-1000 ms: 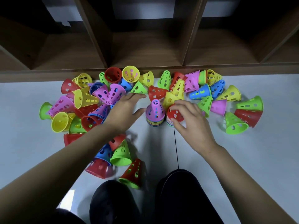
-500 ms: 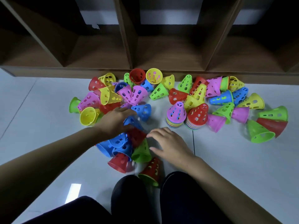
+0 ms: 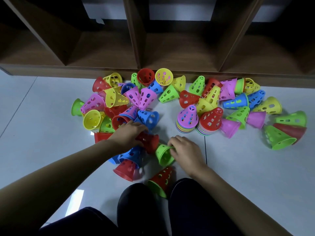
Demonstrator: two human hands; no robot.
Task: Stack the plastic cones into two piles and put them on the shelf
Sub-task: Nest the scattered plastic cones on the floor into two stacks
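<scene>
My left hand (image 3: 129, 136) is clenched round a red cone (image 3: 150, 142) that lies on its side on the floor (image 3: 247, 176), at the near edge of the heap of loose cones (image 3: 119, 103). My right hand (image 3: 186, 150) is just beside it, grasping a green cone (image 3: 162, 155) by the rim, fingers hooked over the edge. That cone lies tilted with its open mouth toward me.

Beyond my right hand the 2 piles stand upright on the floor, touching each other: the pink-topped pile (image 3: 187, 119) to the left, the red-topped pile (image 3: 210, 121) to the right. Neither is on the shelf (image 3: 179, 51), whose wooden compartments run along the far edge of the floor.

More single cones in yellow, blue, green, pink and red lie on their sides behind and to the right of the piles, up against the foot of the shelf. A red-and-green nested pair (image 3: 162, 181) lies near my knees (image 3: 136, 210).
</scene>
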